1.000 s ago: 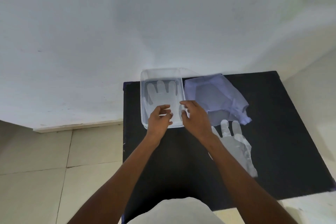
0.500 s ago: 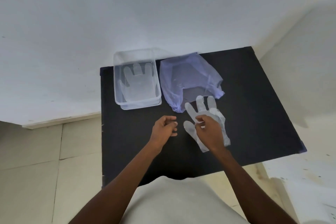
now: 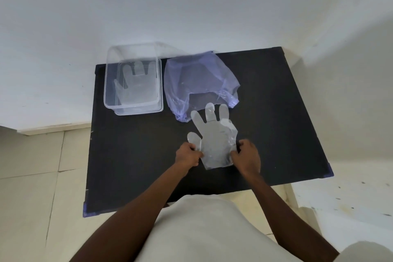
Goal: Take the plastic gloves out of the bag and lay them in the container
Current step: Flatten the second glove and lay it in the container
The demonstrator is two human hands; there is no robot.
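Note:
A clear plastic glove [image 3: 214,136] lies flat on the black table [image 3: 131,155], fingers pointing away from me. My left hand [image 3: 188,155] pinches its left edge near the thumb, and my right hand [image 3: 247,156] pinches its right edge near the cuff. A clear rectangular container [image 3: 110,83] stands at the table's far left with another plastic glove [image 3: 136,85] lying flat inside it. A thin, crumpled purple bag [image 3: 197,83] lies to the right of the container, just beyond the held glove's fingertips.
The table stands against a white wall [image 3: 191,6]. Tiled floor [image 3: 38,187] lies to the left, and pale floor to the right. The table's edges are close to the container on the left.
Both hands came back from the container to the loose glove. The left hand, closed on nothing half a second ago, now grips the glove's left edge; the right hand shifted to its right edge.

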